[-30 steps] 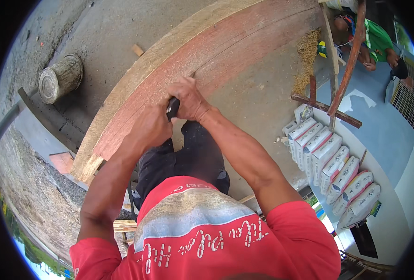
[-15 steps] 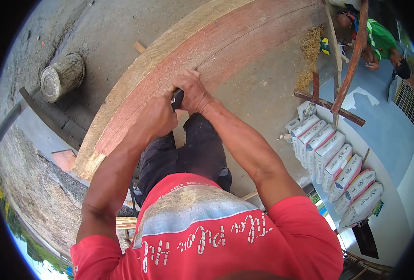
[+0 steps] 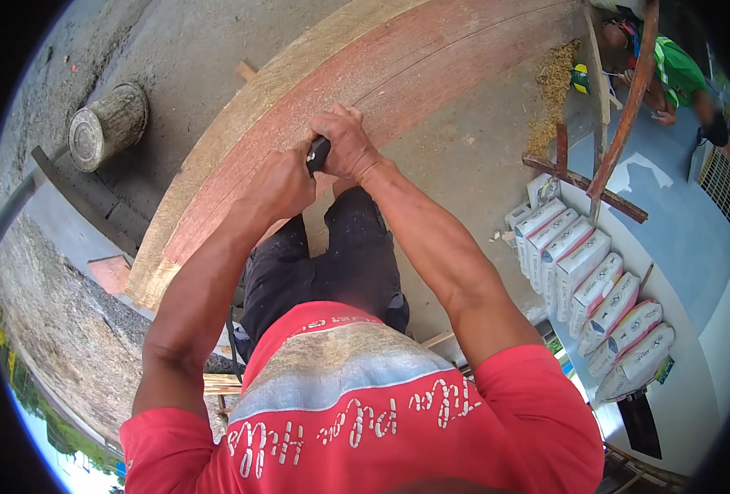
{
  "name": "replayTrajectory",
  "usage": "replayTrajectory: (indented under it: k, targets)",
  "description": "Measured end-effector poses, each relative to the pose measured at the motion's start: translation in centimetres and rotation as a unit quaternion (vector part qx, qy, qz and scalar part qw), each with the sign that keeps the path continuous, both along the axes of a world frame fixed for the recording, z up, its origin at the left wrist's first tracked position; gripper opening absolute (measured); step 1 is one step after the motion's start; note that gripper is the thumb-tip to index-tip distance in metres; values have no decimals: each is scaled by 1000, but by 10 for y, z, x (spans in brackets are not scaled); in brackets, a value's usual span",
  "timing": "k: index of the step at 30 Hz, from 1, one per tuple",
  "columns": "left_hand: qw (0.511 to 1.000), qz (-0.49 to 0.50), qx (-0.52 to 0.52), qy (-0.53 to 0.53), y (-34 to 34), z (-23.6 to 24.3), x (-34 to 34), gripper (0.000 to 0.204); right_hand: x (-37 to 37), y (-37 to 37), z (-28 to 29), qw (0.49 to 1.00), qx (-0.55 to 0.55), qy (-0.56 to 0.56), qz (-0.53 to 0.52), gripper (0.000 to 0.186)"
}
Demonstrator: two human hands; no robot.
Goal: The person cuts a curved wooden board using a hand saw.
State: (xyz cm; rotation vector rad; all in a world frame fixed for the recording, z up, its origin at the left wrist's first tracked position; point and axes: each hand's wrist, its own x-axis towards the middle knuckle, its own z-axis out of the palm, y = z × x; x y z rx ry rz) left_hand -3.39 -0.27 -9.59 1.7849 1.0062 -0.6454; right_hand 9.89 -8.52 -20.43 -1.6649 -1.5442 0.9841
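My left hand (image 3: 286,185) and my right hand (image 3: 347,146) are both closed round a black tool (image 3: 318,155) on a long reddish board (image 3: 418,70), right hand slightly farther forward. The tool's working part is hidden under my fingers. The board has a dark line along it and a paler wooden strip (image 3: 202,173) on its far side. My legs in dark shorts stand close to the near side of the board.
A dirty bucket (image 3: 105,128) lies on the concrete at left. At right are sawdust (image 3: 556,90), crossed timber pieces (image 3: 587,189) and a row of white sacks (image 3: 587,280). A co-worker in green (image 3: 682,74) works at the upper right, holding something small.
My two hands and the black tool have moved a little forward and right along the board. The co-worker's arms and head have shifted slightly.
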Motion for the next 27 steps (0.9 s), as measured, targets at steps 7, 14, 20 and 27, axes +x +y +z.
replayTrajectory:
  k: [7,14,20,27]
  targets:
    - [998,30,-47,22,-8,132,-91,58,-82,-11,125,995,91,43,6,31]
    - [999,2,37,-24,8,-42,6,42,14,14,-27,997,49,-60,24,25]
    - [994,-17,27,-104,1,-57,-23,41,7,-6,13,977,32,-212,15,42]
    - [980,-2,119,-159,-6,-49,-65,50,-10,-112,33,941,-183,-227,-173,72]
